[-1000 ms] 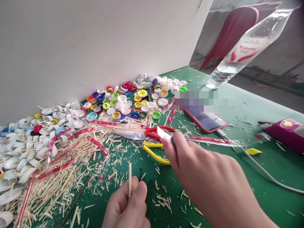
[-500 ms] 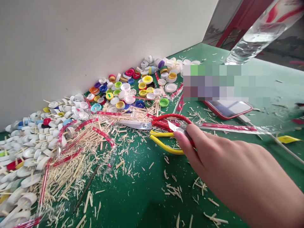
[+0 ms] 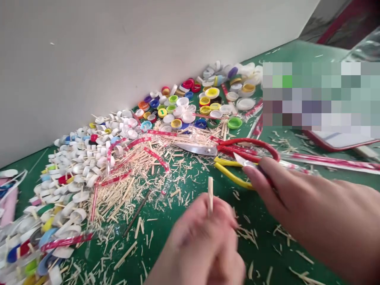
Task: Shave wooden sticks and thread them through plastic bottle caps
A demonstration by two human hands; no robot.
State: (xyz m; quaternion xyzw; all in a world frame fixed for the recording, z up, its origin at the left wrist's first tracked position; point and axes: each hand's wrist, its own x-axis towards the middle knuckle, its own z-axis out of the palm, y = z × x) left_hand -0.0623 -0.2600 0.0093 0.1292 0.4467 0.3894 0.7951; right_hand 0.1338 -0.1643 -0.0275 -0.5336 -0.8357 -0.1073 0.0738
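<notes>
My left hand (image 3: 208, 237) is closed, slightly blurred, with a short wooden stick (image 3: 210, 194) standing up out of its fist. My right hand (image 3: 305, 198) grips a craft knife, whose pale blade (image 3: 244, 160) points to the left. Behind that blade lie red-handled scissors (image 3: 249, 143) and a yellow-handled tool (image 3: 233, 176), whose head I cannot make out. Wood shavings and cut sticks (image 3: 127, 188) cover the green table (image 3: 178, 215) around both hands.
White bottle caps (image 3: 86, 158), many with sticks through them, are heaped on the left. Coloured caps (image 3: 181, 105) lie along the pale wall (image 3: 133, 51). Red-and-clear plastic strips (image 3: 157, 158) cross the shavings. A phone (image 3: 341, 138) and part of a bottle (image 3: 366, 49) are at the right.
My left hand has come into view from below with the wooden stick. The view has swung left, so the table's things appear further right. My right hand still grips the craft knife.
</notes>
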